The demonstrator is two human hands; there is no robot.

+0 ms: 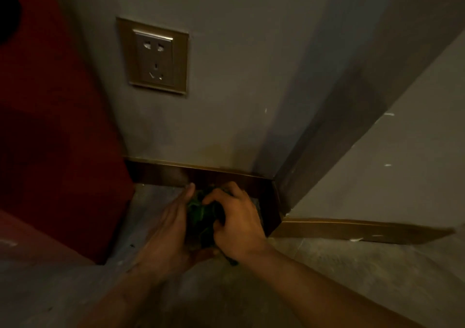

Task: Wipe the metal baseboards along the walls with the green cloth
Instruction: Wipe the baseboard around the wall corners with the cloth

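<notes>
The green cloth (200, 214) is bunched up between both hands, low in the middle of the view, just in front of the dark metal baseboard (161, 174) at the foot of the grey wall. My left hand (168, 229) cups the cloth from the left with its fingers stretched toward the baseboard. My right hand (236, 224) grips the cloth from above and the right, fingers curled into it. The baseboard bends around an outer wall corner and continues as a lighter brass strip (352, 229) along the right wall. Most of the cloth is hidden by my hands.
A brass-framed wall socket (154, 55) sits above the baseboard. A red panel or piece of furniture (50, 138) stands close on the left, meeting the baseboard's left end. The floor (226, 290) is grey and dim.
</notes>
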